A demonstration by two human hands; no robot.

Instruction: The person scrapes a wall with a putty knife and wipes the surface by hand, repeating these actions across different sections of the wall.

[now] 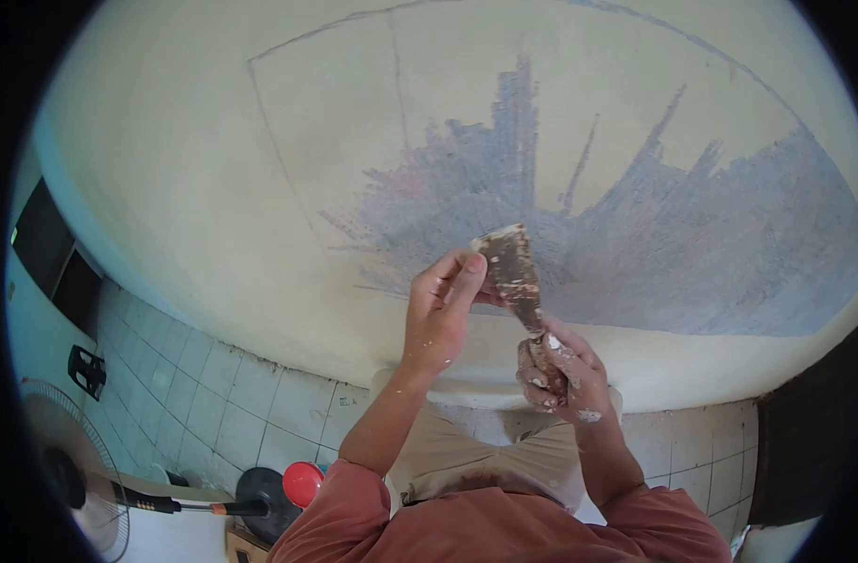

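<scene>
Lower left of frame: a standing fan (63, 450) and a red cap (302, 483) on the tiled floor. Center: left hand (440, 305) pinches the blade of the putty knife (513, 272) w/ fingertips. Right hand (560, 375), closed tight, grips its handle, in front of the scraped wall (213, 169).

A cream wall (213, 141) is filling most of the view, with a big grey-blue scraped patch (635, 235) spreading across its right half and thin pencil lines (279, 141) running above it. Pale tiles (222, 403) are covering the floor below. A standing fan (72, 469) is lying tilted at the lower left, beside a red cap (302, 483) and a black disc (260, 493). A dark opening (49, 253) is showing on the left, and daylight is falling evenly
</scene>
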